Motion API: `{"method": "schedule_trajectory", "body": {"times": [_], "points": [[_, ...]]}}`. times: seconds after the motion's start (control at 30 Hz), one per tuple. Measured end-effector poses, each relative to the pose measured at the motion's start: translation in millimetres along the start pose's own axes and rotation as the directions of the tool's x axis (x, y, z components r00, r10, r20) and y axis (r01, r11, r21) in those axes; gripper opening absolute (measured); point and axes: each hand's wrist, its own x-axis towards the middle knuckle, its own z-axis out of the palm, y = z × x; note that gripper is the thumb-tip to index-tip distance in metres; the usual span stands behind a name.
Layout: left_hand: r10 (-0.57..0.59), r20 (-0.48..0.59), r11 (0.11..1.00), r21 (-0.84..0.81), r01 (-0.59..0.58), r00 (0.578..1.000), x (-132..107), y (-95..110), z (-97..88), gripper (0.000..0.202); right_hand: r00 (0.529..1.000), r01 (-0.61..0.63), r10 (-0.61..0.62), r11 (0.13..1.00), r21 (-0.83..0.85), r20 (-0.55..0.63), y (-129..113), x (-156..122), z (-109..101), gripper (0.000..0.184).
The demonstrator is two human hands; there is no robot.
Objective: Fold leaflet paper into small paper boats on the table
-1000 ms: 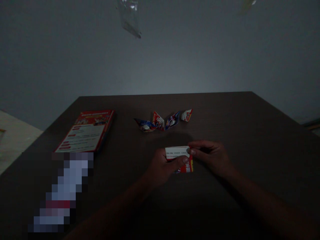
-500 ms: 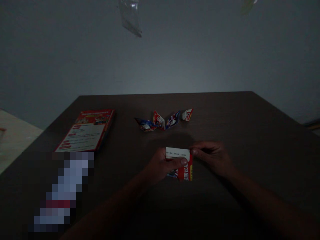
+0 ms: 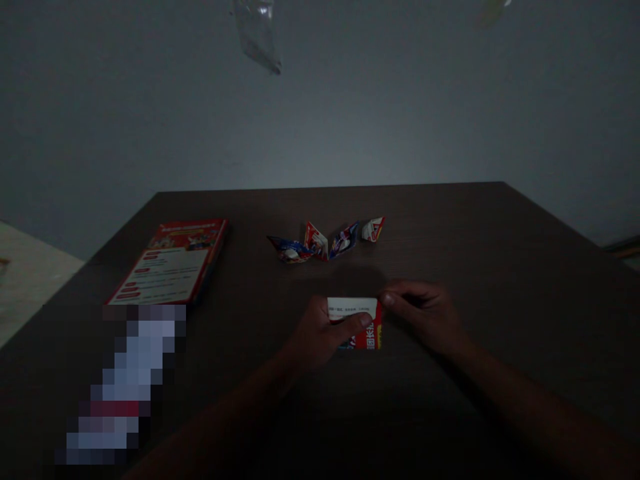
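Note:
A small folded sheet of printed paper, red with white lettering and a pale upper strip, is held above the table. My left hand is closed on it, thumb lying across the front and the other fingers hidden behind. At the sheet's upper right corner, my right hand pinches the edge between thumb and forefinger. Beyond the hands stand several folded paper boats: a blue one, a red and white one, another blue one and a small red and white one.
A stack of red and white printed leaflets lies on the left of the dark table. In front of it is a pixelated, blurred-out item. Behind the table rises a grey wall, with a clear plastic bag high up.
The folded paper's lower edge has risen and its front looks shorter, as if tilted. Both hands keep their hold. The boats and leaflets stay put; the view has shifted slightly.

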Motion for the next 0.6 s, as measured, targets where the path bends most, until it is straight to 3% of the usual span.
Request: {"method": "schedule_trajectory", "body": {"times": [0.13,0.4,0.6], "points": [[0.000,-0.008,1.000,-0.014,0.000,1.000,1.3,-3.0,-0.5,0.020,1.000,0.002,-0.001,0.999,0.045,-0.031,1.0,-0.8,-3.4,0.019],[0.008,-0.002,0.999,0.042,-0.008,1.000,2.1,-7.6,-2.3,0.026,0.987,0.113,-0.109,0.993,-0.025,0.114,-6.0,1.0,-2.5,0.010],[0.001,-0.022,0.995,0.096,0.001,1.000,0.5,-3.3,0.3,0.027,0.993,0.089,-0.086,0.995,-0.041,0.080,-3.2,1.6,0.3,0.014]]}}
